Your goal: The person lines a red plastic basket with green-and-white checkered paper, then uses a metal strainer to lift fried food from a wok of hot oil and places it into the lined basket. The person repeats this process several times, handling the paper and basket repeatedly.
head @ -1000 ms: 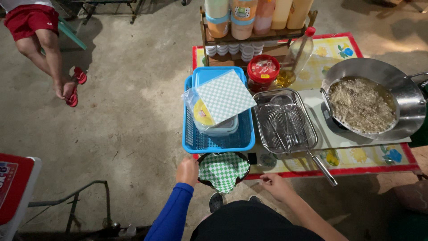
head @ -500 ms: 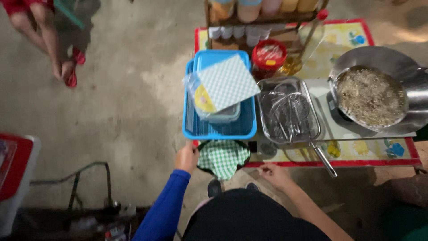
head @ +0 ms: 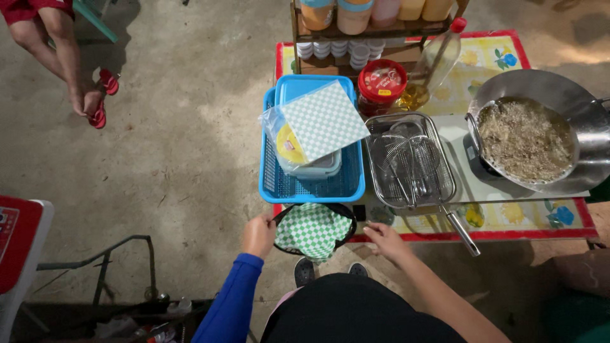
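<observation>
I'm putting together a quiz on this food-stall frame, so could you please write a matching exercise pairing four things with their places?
Things:
1 wok
2 blue basket
3 red-lidded jar
4 black basket

Places:
A between the left hand and right hand
B far right
C behind the wire tray
D under the checked sheets

Pairs: 1-B, 2-D, 3-C, 4-A

- A blue basket (head: 279, 184) is sitting just beyond the hands, holding a bag of checked paper (head: 323, 121).
- A wire tray (head: 410, 160) is lying beyond the right hand.
- A wok (head: 553, 136) is standing far right.
- A red-lidded jar (head: 382, 82) is standing farther off.
</observation>
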The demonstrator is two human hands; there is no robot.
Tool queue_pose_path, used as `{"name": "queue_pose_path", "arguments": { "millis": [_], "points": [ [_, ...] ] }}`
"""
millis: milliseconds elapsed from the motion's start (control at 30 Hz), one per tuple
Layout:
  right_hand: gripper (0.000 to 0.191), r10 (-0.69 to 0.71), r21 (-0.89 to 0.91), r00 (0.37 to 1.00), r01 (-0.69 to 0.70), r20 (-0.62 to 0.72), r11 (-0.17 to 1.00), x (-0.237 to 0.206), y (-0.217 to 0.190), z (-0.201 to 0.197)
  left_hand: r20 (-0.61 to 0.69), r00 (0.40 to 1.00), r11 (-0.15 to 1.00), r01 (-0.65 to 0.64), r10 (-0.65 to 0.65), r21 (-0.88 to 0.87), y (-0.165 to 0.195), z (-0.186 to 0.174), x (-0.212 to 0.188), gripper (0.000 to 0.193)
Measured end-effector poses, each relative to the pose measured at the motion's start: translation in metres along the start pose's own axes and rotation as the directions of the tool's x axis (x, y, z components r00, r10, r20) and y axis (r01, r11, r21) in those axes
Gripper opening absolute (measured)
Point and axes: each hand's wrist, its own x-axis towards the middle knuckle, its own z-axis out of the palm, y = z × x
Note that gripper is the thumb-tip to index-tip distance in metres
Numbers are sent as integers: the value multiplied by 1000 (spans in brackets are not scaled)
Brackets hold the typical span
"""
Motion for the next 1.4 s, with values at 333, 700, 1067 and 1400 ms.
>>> {"name": "queue_pose_path", "arguments": {
  "millis": [333,700,1067,1400],
  "points": [
    [65,55,159,996,-66,76,985,17,-11,28,-42,989,990,139,-140,-29,-12,-57,-35,20],
    [36,76,234,981,-118,180,965,26,-34,44,-146,957,968,249,-249,-17,-56,-115,-76,21],
    [36,85,-45,996,-86,-26,995,26,-9,42,-322,906,958,286,-276,-17,-97,-160,-109,22],
    [51,291,113,943,-275,-163,955,-45,29,-34,-194,969,988,152,-153,-19,-109,-97,-57,19]
  ]
}}
